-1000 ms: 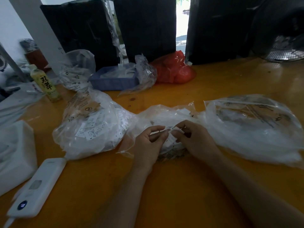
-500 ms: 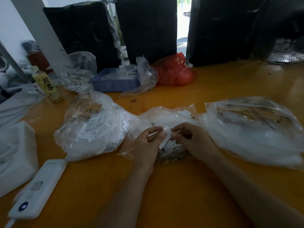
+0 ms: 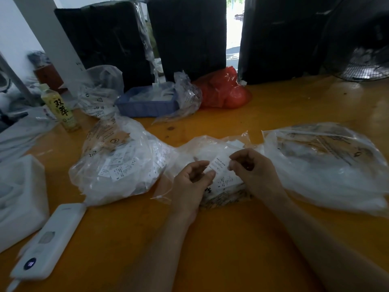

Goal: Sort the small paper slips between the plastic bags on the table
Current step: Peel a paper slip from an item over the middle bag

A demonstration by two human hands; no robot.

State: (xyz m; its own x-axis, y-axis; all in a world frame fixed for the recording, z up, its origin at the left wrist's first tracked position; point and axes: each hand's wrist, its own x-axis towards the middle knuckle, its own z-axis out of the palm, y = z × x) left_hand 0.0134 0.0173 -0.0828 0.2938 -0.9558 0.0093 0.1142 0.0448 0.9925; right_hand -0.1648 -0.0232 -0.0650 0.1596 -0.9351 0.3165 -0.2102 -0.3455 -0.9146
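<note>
Orange bench [image 3: 231, 239]: head view, three clear plastic bags in a row.
Paper slip [image 3: 220, 164]: over the middle bag [image 3: 210, 148], between both hands.
Left hand [image 3: 192, 182]: grip pinching the slip's left end.
Right hand [image 3: 252, 167]: grip pinching its right end.
Left bag [image 3: 117, 163]: printed slips inside.
Right bag [image 3: 328, 165]: beside right hand.

A single wide-angle view sits at the person's head and looks forward and down, so both forearms run up from the bottom edge to the left hand [image 3: 192, 182] and right hand [image 3: 253, 172], which meet near the middle, close to the lens. The orange table [image 3: 221, 249] fills the lower half. Beyond the hands the view reaches dark boxes [image 3: 187, 34] at the far edge. Straight lines bow toward the edges.
</note>
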